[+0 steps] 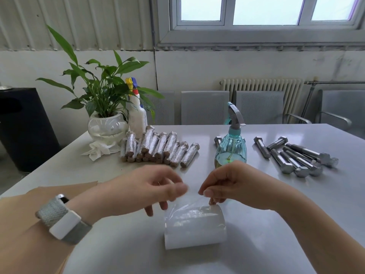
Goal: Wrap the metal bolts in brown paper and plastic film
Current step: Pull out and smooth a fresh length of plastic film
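Note:
A white roll of plastic film (194, 228) lies on the grey table (256, 254) in front of me. A loose clear stretch of film (192, 197) rises from it between my hands. My left hand (156, 186) pinches the film's left edge with thumb and forefinger. My right hand (233, 184) curls round a brown-paper-wrapped bolt (212, 202), of which only one end shows under the fingers. Several bare metal bolts (296, 158) lie at the right. A pile of film-wrapped bolts (158, 149) lies at the middle left. Brown paper sheets (51, 192) lie under my left forearm.
A blue spray bottle (231, 147) stands just beyond my right hand. A potted plant (106, 123), a white spray bottle (137, 117) and a crumpled tissue (98, 150) stand at the back left. Grey chairs (205, 107) line the table's far side.

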Tool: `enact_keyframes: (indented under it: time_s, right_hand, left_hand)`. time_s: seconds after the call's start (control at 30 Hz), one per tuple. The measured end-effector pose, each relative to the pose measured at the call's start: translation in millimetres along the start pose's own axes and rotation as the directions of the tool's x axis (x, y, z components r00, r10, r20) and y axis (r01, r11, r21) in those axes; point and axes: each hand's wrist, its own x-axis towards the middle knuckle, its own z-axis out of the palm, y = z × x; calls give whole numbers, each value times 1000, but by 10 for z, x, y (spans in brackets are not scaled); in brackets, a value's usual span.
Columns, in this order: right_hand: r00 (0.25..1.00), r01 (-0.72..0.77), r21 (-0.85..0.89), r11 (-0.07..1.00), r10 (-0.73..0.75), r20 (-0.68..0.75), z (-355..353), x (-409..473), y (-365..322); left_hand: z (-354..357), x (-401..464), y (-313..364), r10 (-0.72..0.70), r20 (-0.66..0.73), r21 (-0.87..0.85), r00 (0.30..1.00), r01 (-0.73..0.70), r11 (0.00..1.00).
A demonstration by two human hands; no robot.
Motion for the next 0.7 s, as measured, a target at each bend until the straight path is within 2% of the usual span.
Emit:
enact_keyframes:
  time_s: [0.07, 0.17, 0.4, 0.57, 0.7]
  right_hand:
    - [1000, 4, -7, 1000, -4, 0, -2, -3, -4]
    - [1000, 5, 12, 1000, -5, 3, -5, -11, -5]
    - [1000, -13, 0, 1000, 13, -8, -16, -6, 26]
    - [1000, -16, -38, 999, 17, 8, -11, -11, 13]
    - [1000, -1, -82, 997, 1, -2, -23, -27, -16]
  left_hand:
    - [67, 59, 12, -38, 40, 147, 998, 32, 989]
    - [87, 138, 23, -63, 21, 215, 998, 57, 975]
    - [32, 99, 21, 10, -54, 125, 998, -3, 992]
    - [-9, -8, -23, 132, -157, -28, 979, -138, 990]
    - [43, -6, -61, 172, -131, 100, 976, -159, 982]
